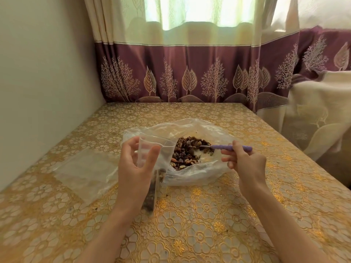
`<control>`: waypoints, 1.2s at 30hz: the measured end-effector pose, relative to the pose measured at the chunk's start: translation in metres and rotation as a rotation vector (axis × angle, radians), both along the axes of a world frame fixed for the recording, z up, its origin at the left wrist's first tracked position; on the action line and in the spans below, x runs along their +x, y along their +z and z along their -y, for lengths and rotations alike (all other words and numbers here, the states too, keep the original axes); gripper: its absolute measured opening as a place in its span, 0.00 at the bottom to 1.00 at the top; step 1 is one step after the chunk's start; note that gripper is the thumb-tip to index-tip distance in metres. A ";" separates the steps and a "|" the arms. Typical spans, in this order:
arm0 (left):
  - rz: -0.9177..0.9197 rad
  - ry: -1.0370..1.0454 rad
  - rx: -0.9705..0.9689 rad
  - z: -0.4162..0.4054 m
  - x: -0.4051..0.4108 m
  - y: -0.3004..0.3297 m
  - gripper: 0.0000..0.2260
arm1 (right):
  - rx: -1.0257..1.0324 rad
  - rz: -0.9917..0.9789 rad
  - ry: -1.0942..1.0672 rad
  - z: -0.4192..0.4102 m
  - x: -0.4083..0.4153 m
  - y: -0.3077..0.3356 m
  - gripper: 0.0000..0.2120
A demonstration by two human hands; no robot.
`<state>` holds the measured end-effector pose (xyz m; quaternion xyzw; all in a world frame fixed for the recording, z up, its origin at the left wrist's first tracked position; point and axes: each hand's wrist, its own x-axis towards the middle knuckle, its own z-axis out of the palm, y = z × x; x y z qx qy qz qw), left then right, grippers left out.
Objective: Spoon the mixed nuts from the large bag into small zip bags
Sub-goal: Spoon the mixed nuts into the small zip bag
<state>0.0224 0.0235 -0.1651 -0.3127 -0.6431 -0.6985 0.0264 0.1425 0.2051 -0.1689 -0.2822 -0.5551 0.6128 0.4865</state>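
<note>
The left hand [135,164] is holding a small clear plastic zip bag [152,154] upright by its mouth, thumb and fingers curled around the rim and keeping it spread open, just beside the near-left lip of the large crumpled clear plastic bag [190,173]. That large bag is lying open around the middle of the gold floral-patterned table [209,215], and a heap of brown mixed nuts and raisins [187,154] is sitting inside it. The right hand [245,164] is pinching the purple handle of a metal spoon [214,146], whose loaded bowl is hovering over the heap, pointing toward the small bag.

The small bag is already carrying a modest layer of nuts at its bottom, so filling appears to be under way but far from finished; plenty is remaining in the large bag. A few flat, empty clear zip bags [85,168] are waiting toward the left edge of the table, apparently still to be filled.

No brand, label or writing is readable on any bag or on the spoon.
</note>
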 end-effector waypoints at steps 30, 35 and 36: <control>0.084 -0.031 -0.004 -0.005 -0.002 -0.003 0.27 | 0.342 -0.230 0.413 0.042 0.006 0.039 0.08; 0.074 -0.022 0.008 -0.005 -0.001 -0.002 0.22 | 0.181 -0.345 0.322 0.032 0.004 0.037 0.13; 0.076 -0.019 0.007 -0.005 -0.001 -0.002 0.21 | 0.145 -0.359 0.281 0.029 0.004 0.036 0.13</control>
